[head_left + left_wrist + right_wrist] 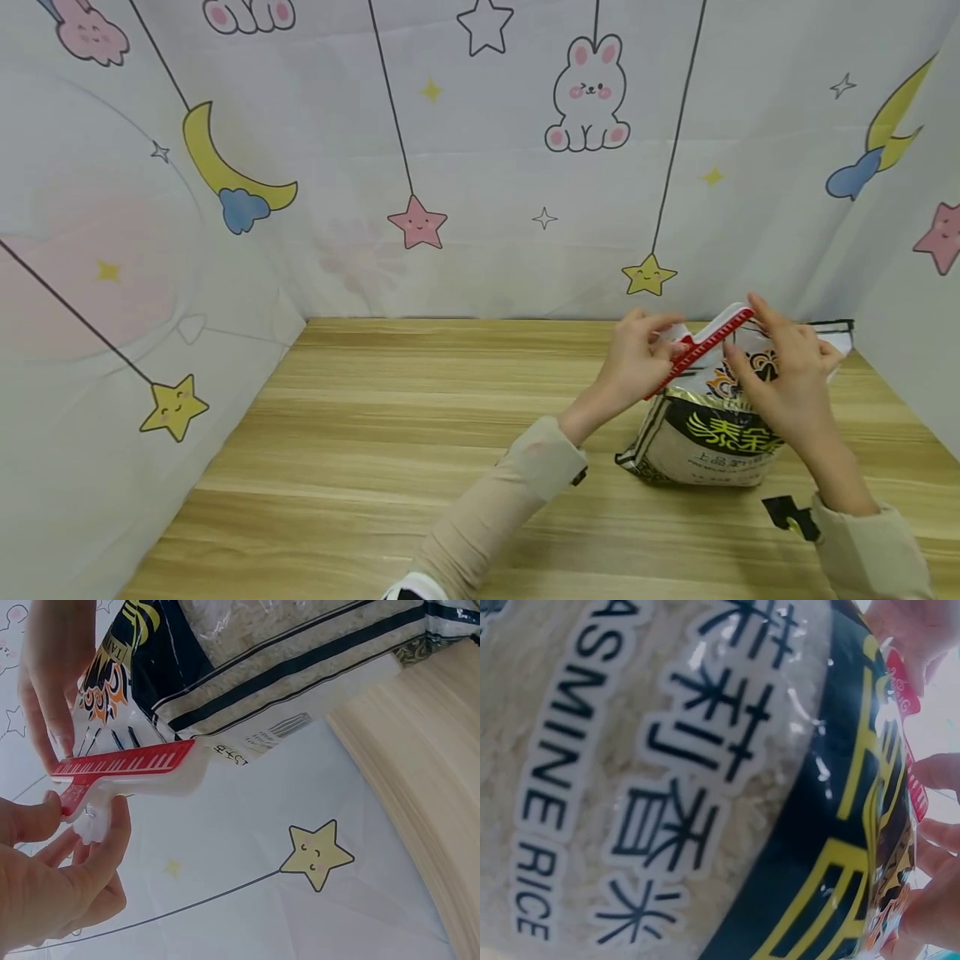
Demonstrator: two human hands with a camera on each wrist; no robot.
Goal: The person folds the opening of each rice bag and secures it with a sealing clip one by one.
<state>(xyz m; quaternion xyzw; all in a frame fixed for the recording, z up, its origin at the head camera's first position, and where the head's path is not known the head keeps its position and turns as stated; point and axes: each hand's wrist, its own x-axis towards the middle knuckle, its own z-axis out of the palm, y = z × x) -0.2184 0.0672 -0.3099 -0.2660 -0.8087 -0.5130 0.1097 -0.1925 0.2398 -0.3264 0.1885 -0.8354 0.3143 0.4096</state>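
A bag of jasmine rice (712,458) stands on the table, its front printed with a dark band and yellow lettering. A red and white bag clip (701,348) lies slantwise across the bag's top. My left hand (633,358) pinches the clip's handle between thumb and fingers, as the left wrist view shows. At the clip's far end, my right hand (798,379) holds the bag's top, index finger touching the clip and thumb against the bag front. The right wrist view is mostly filled by the rice bag (667,750), with the red clip (904,686) at its edge.
The wood-grain table (375,433) extends left of the bag. A white cloth backdrop (495,167) with cartoon stars, moons and rabbits rises behind and along both sides. The bag's loose top corner (840,333) sticks out at right.
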